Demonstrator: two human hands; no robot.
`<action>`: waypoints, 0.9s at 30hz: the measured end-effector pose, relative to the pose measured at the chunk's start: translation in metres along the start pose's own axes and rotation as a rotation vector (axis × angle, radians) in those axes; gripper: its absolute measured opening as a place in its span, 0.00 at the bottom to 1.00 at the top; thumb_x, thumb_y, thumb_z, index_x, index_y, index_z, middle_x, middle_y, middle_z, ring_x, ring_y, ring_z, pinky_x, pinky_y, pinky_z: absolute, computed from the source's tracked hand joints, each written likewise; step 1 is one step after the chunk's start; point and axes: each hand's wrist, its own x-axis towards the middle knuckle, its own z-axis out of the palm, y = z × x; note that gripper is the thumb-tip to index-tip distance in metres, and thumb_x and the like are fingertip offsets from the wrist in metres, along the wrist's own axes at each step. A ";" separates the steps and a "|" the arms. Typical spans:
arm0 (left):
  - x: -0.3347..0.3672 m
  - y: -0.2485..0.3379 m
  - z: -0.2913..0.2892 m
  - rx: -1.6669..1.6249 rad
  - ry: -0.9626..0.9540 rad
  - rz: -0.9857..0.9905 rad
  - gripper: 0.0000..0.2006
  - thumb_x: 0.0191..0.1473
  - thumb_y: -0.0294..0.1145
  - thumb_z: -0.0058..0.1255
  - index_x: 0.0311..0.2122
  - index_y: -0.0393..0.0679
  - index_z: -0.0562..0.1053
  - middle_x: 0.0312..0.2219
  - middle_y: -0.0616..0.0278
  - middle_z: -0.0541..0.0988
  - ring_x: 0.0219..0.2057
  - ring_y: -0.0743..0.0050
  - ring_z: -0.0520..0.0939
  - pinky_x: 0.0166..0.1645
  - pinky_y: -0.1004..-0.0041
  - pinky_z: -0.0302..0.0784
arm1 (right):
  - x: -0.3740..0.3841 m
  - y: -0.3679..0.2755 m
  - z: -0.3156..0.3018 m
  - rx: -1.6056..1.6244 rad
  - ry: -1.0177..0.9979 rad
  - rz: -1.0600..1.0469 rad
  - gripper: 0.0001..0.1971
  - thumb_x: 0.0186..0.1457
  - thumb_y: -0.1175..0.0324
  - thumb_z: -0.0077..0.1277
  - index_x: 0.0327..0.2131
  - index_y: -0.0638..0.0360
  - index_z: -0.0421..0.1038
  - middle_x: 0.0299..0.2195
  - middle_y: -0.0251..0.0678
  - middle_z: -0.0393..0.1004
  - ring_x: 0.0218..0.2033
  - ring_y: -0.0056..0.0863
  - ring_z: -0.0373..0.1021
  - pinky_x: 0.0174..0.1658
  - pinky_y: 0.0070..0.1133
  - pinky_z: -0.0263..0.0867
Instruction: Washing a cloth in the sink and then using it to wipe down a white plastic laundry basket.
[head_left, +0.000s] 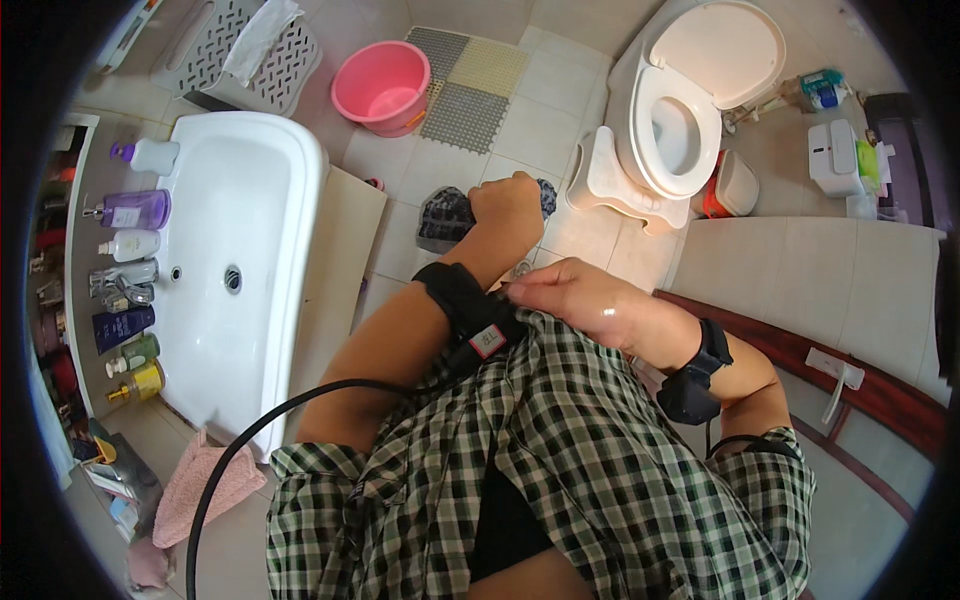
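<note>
My left hand (505, 212) is closed in a fist. A dark patterned bundle that looks like cloth (445, 218) shows on both sides of the fist; its middle is hidden behind the hand. My right hand (575, 298) is closed in a pinch beside the left forearm, close to the black wrist strap (452, 298) and the checked shirt (570, 400). Whatever lies between its fingertips is too small and dark to name. A black device (690, 390) is strapped on the right wrist.
A white sink (215, 320) with several bottles along its far-left ledge stands at left. A pink basin (382, 88) and a mat (470, 90) lie ahead. At right are a toilet (672, 140), a footstool (610, 190) and a door handle (835, 375). A black cable (225, 460) trails left.
</note>
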 end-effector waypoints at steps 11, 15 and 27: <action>0.013 -0.008 -0.016 -0.112 -0.213 -0.112 0.11 0.35 0.27 0.46 0.30 0.40 0.71 0.32 0.53 0.73 0.37 0.60 0.73 0.38 0.71 0.69 | -0.014 0.008 0.007 -0.481 0.038 -0.489 0.15 0.47 0.72 0.44 0.40 0.66 0.63 0.35 0.38 0.65 0.36 0.23 0.61 0.40 0.16 0.56; 0.013 -0.008 -0.017 -0.126 -0.225 -0.143 0.12 0.34 0.26 0.47 0.31 0.41 0.71 0.32 0.53 0.73 0.37 0.62 0.73 0.39 0.72 0.68 | -0.014 0.007 0.007 -0.485 0.089 -0.510 0.12 0.44 0.73 0.48 0.35 0.66 0.66 0.31 0.38 0.67 0.32 0.23 0.63 0.35 0.16 0.58; 0.015 -0.021 -0.013 -0.109 -0.275 -0.222 0.14 0.33 0.27 0.49 0.32 0.41 0.71 0.33 0.54 0.73 0.37 0.62 0.73 0.38 0.72 0.69 | -0.015 0.016 0.011 -0.662 0.088 -0.626 0.15 0.47 0.74 0.42 0.40 0.67 0.61 0.33 0.43 0.65 0.35 0.32 0.62 0.38 0.19 0.58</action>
